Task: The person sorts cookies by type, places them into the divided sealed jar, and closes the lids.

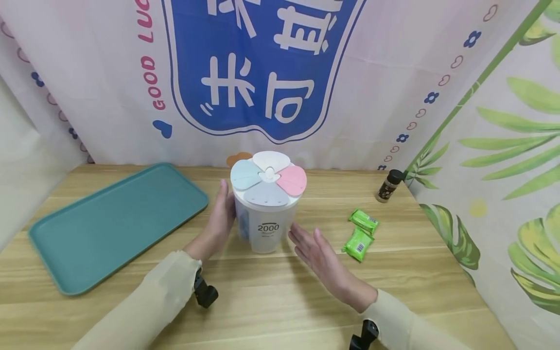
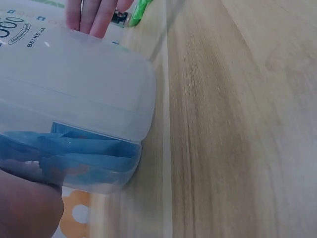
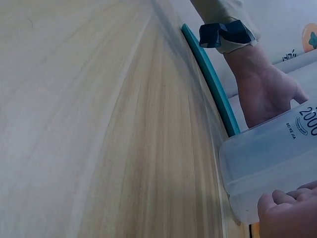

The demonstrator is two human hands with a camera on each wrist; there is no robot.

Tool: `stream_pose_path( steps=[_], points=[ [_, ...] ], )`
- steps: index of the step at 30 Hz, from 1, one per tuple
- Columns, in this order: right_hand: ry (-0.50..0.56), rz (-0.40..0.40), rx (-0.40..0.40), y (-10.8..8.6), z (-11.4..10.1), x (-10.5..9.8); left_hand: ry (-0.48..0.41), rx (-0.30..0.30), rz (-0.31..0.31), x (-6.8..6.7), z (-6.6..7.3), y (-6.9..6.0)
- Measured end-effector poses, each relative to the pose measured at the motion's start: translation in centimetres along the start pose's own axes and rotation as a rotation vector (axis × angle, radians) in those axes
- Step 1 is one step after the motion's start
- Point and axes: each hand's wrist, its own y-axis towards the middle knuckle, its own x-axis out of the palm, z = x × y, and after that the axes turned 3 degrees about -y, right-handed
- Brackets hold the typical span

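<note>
A translucent plastic container (image 1: 265,227) marked 2000 stands upright on the wooden table, its lid (image 1: 268,179) split into white, blue, pink and grey petal-shaped flaps, all lying down. Blue packets (image 2: 84,151) show through one side of it in the left wrist view. Against the container's left side rests my left hand (image 1: 218,218), thumb upward, its other fingers partly hidden behind the wall. My right hand (image 1: 321,260) is at the lower right side with fingers extended; whether the fingertips touch the wall I cannot tell.
A teal tray (image 1: 118,226) lies on the left of the table. On the right are two green packets (image 1: 360,233), and a small black-capped bottle (image 1: 389,185) stands near the back edge. A printed curtain (image 1: 109,97) hangs behind the table.
</note>
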Motion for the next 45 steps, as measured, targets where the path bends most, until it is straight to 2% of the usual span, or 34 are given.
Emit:
stream_pose_path(
  steps=[15,18,20,22,27,31,33,36,40,43,45],
  points=[
    [-0.003,-0.002,-0.008,0.2,0.2,-0.6,0.010,-0.025,0.008,-0.4,-0.1,-0.6],
    [-0.015,0.026,-0.015,0.3,0.2,-0.8,0.035,-0.013,0.022,-0.7,0.1,-0.7],
    [-0.049,0.086,-0.028,0.4,-0.2,-1.1,0.081,0.041,0.056,-0.9,0.7,-0.9],
    [-0.098,0.174,-0.059,0.6,-0.8,-1.6,0.163,0.121,0.096,-1.4,1.5,-1.1],
    [-0.278,0.403,-0.185,1.1,-3.5,-3.5,0.370,0.420,0.160,-2.3,4.2,-2.1],
    [-0.412,0.473,-0.322,1.4,-6.1,-4.4,0.499,0.667,0.187,-2.6,6.1,-3.2],
    [-0.512,0.470,-0.401,1.6,-7.3,-4.6,0.587,0.758,0.179,-2.7,6.8,-3.7],
    [-0.701,0.443,-0.509,2.0,-9.0,-4.8,0.772,0.822,0.123,-2.6,7.7,-4.3],
    [-0.905,0.353,-0.595,2.5,-10.8,-4.7,0.994,0.795,0.044,-2.2,8.3,-4.9],
    [-1.004,0.250,-0.613,2.9,-11.8,-4.4,1.093,0.775,0.028,-1.9,8.5,-5.1],
    [-1.061,0.180,-0.613,3.3,-12.1,-4.2,1.139,0.790,0.013,-1.9,8.5,-5.1]
  ],
)
